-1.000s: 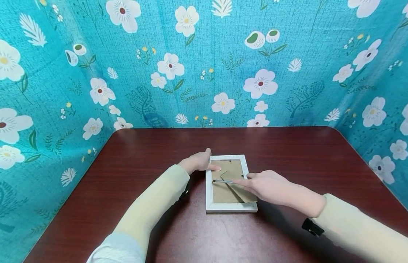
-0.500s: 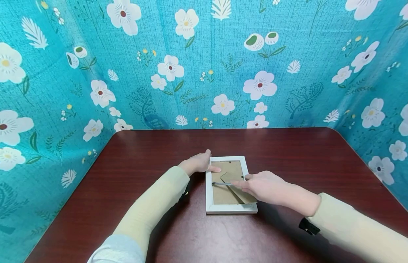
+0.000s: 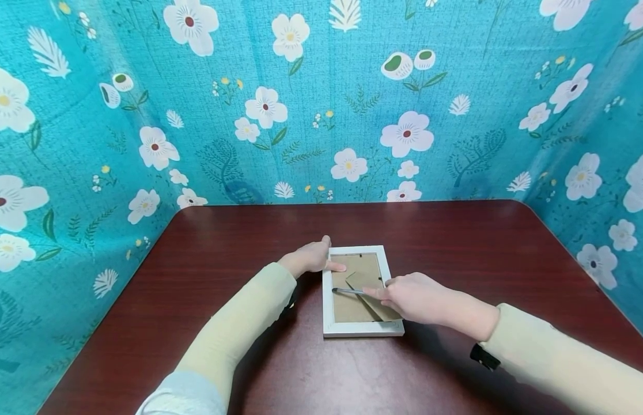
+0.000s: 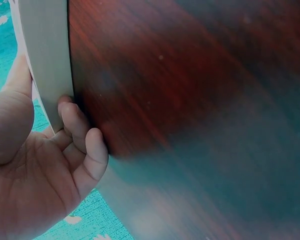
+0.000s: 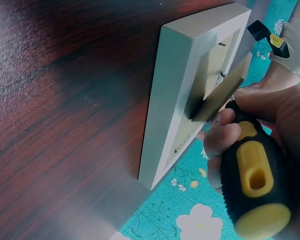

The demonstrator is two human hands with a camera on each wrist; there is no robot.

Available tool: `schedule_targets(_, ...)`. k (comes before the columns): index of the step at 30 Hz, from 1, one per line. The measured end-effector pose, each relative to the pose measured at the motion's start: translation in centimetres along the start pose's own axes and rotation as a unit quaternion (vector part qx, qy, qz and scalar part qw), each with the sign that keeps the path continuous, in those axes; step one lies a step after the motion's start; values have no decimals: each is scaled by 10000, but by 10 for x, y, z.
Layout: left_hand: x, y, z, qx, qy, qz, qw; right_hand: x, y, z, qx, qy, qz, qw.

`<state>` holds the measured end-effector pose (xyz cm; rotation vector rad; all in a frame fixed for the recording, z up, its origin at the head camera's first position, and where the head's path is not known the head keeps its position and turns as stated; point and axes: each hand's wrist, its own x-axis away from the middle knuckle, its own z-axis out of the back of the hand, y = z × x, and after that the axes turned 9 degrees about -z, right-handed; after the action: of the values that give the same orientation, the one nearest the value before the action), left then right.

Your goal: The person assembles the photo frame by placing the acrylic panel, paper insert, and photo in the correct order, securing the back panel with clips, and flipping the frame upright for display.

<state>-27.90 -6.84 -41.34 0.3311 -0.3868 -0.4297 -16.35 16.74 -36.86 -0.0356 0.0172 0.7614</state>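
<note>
A white picture frame (image 3: pixel 328 311) lies back side up on the table, its brown backing board (image 3: pixel 347 314) showing and a stand flap (image 5: pixel 230 90) lifted at an angle. My left hand (image 3: pixel 312 256) grips the frame's upper left edge, thumb over the backing; in the left wrist view its fingers curl at the white side (image 4: pixel 47 60). My right hand (image 3: pixel 417 297) holds a screwdriver by its black and yellow handle (image 5: pixel 255 175). The screwdriver's metal shaft (image 3: pixel 347 290) crosses the backing, its tip at the inner left edge of the frame.
The dark red wooden table (image 3: pixel 249 230) carries the frame. A turquoise curtain (image 3: pixel 311 104) with white flowers hangs behind the table and along both sides. Small dark tabs (image 3: pixel 380 278) show at the inner edges of the frame.
The screwdriver's shaft lies at a slightly different angle than a second ago, and my right hand has shifted slightly. My left hand keeps its grip on the frame.
</note>
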Motion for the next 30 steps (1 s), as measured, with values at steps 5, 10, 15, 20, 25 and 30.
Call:
schedule_targets(5,1,1,1,73,36,-41,10000,0,2,1,-329,-240,-110,9991)
schedule_targets(10,1,1,3,1,-5,-16,10000,1,5,-3,-385,-205,-98,9990)
schedule_targets(15,2,2,2,7,-13,-40,10000,3,7,-5,-464,-73,-64,9989)
schedule_targets(20,0,0,0,16,-21,-63,10000,5,10,-8,-585,47,-9,9983)
schedule_targets(25,1,0,1,-39,-51,-72,10000,6,11,-11,-730,122,-24,9973)
schedule_targets(30,2,1,2,18,-54,-57,10000,7,13,-11,-823,199,-89,9964)
